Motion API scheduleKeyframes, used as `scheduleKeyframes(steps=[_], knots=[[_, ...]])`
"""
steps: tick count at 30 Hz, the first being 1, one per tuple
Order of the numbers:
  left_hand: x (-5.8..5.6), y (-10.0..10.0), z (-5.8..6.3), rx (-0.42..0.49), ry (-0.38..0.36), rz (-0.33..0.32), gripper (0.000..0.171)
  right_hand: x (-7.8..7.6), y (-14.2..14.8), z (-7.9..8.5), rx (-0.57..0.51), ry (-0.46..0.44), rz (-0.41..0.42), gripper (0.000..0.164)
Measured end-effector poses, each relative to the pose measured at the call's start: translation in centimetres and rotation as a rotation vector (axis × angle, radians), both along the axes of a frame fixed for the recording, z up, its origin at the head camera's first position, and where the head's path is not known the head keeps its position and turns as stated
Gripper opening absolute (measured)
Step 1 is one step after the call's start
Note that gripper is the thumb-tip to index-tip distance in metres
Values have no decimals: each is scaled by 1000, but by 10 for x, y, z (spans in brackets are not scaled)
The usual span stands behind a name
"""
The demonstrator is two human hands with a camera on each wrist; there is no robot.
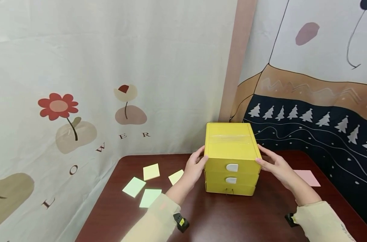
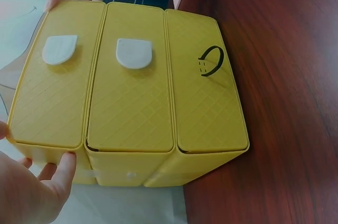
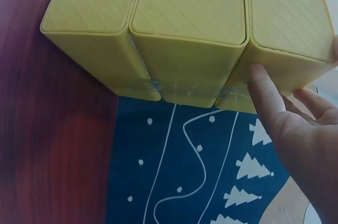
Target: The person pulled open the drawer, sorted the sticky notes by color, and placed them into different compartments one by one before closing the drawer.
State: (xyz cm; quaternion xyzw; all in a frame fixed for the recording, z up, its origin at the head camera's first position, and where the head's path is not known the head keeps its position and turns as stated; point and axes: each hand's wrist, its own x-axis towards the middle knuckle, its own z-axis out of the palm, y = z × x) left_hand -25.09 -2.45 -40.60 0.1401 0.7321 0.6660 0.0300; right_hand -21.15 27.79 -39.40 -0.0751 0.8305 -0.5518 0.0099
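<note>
On the dark-red, wood-grained table (image 1: 232,218) | three-tier yellow drawer box (image 1: 229,151), rounded edges, diamond-textured fronts | flat white D-shaped pulls (image 2: 134,54) on the upper two, thin black loop (image 2: 222,57) on the lowest | left hand (image 1: 194,168) and right hand (image 1: 278,168) grasping the box's upper sides, thumbs at the front corners

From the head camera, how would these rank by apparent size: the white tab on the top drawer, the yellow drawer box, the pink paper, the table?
Largest to smallest:
1. Table
2. Yellow drawer box
3. Pink paper, judged by the part showing
4. White tab
</note>
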Motion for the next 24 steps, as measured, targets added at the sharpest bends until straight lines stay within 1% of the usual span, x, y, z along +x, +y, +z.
scheduleKeyframes(steps=[7,8,14,18,20,24], knots=[[21,-14,29,21,-33,-6,51,-6,-10,-2,-2,5,25,71],[22,-15,30,19,-34,-4,51,-7,-12,-2,-3,5,28,71],[25,-22,32,7,-36,23,51,-12,-19,-1,-13,-9,43,71],[24,-26,30,0,-30,31,51,-14,-23,-2,-24,-18,54,71],[20,-28,24,0,-29,35,51,-16,-24,-2,-26,-22,59,71],[9,-33,9,1,-18,50,51,-20,-28,-2,-32,-23,71,72]])
